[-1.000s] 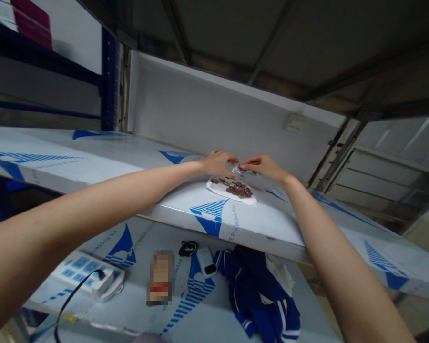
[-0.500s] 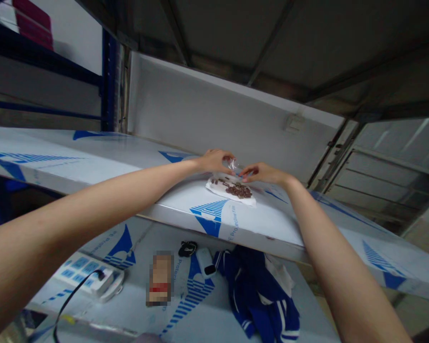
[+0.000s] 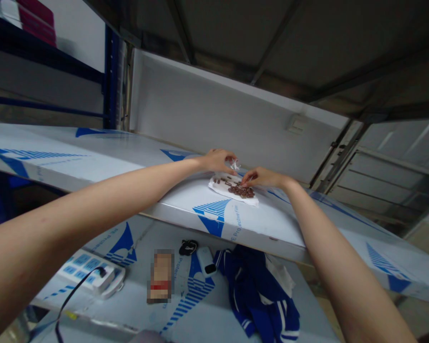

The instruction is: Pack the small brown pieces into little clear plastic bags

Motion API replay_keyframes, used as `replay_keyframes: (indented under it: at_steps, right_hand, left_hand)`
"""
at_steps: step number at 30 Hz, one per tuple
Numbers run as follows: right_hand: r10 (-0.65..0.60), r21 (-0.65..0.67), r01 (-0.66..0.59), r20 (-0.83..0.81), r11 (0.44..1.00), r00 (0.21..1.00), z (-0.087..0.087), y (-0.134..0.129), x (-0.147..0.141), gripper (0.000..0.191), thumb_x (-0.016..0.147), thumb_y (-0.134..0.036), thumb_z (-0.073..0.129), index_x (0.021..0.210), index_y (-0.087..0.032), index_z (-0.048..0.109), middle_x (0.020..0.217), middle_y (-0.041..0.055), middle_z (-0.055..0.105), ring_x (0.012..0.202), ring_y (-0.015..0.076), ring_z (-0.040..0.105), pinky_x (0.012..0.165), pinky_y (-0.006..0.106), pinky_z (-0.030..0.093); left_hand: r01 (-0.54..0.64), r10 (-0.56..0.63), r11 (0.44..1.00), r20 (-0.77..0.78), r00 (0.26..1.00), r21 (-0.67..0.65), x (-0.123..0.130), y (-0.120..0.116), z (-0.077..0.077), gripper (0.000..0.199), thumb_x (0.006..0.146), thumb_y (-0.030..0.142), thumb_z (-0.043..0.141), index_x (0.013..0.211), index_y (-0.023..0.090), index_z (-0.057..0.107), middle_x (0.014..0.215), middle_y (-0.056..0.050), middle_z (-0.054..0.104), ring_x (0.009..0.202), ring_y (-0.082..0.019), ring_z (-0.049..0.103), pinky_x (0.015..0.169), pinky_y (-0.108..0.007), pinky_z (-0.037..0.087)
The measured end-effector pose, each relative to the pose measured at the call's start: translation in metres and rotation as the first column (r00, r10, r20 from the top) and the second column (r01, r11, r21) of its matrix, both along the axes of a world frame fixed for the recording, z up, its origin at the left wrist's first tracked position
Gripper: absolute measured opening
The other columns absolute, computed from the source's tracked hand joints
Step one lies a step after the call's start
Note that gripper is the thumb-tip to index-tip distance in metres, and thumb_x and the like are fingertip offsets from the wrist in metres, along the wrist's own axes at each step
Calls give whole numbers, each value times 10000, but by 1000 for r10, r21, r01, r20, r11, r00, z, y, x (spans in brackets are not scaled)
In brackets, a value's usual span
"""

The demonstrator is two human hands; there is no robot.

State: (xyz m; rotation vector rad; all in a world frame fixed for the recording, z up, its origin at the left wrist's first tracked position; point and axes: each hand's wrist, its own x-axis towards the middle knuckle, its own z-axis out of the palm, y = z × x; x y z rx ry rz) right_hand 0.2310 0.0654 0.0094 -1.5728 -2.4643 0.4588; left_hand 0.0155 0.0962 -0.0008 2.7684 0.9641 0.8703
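My left hand (image 3: 218, 161) pinches a small clear plastic bag (image 3: 235, 165) just above a white paper sheet (image 3: 221, 188), while my right hand (image 3: 261, 177), nearer the small brown pieces (image 3: 241, 191) heaped on the sheet's right half, closes its fingertips at the heap, though I cannot tell if they hold one.

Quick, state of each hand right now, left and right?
Left hand: closed, pinching a small clear plastic bag.
Right hand: closed at the small brown pieces; cannot tell if it holds one.
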Motion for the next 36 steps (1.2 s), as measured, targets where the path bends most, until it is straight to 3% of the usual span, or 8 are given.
replay_keyframes:
  at_steps: [18, 23, 29, 36]
  right_hand:
    - [-73, 44, 81, -163, 996, 984, 1, 0, -6, 124, 594, -216, 674, 711, -176, 685, 760, 49, 700, 705, 172, 616, 709, 297, 483]
    - [-61, 216, 145, -352, 966, 934, 6, 0, -6, 191, 611, -244, 690, 780, -155, 685, 848, 80, 700, 803, 192, 628, 773, 322, 478]
    - [32, 341, 135, -443, 930, 896, 8, -6, -16, 190, 658, -287, 678, 791, -151, 678, 875, 92, 703, 829, 195, 628, 795, 325, 476]
    - [-29, 358, 209, -449, 910, 893, 7, -5, -10, 204, 701, -283, 639, 837, -136, 679, 954, 115, 698, 878, 198, 626, 821, 329, 463]
  left_hand:
    - [5, -5, 1000, -45, 999, -10, 0, 7, -4, 519, 704, 450, 659, 1153, 199, 595, 1183, -115, 634, 1112, -260, 562, 968, -413, 391]
    - [51, -51, 997, -6, 999, -59, 0, 8, -4, 573, 682, 458, 659, 1180, 186, 579, 1205, -119, 623, 1099, -254, 575, 953, -377, 415]
    - [251, -241, 951, 74, 968, -180, 3, 2, -5, 464, 720, 466, 610, 1080, 172, 627, 1111, -93, 667, 985, -208, 623, 866, -320, 466]
    - [211, -196, 957, 95, 976, -199, 1, 7, -6, 495, 686, 452, 634, 1093, 171, 609, 1123, -101, 659, 1004, -212, 613, 898, -335, 449]
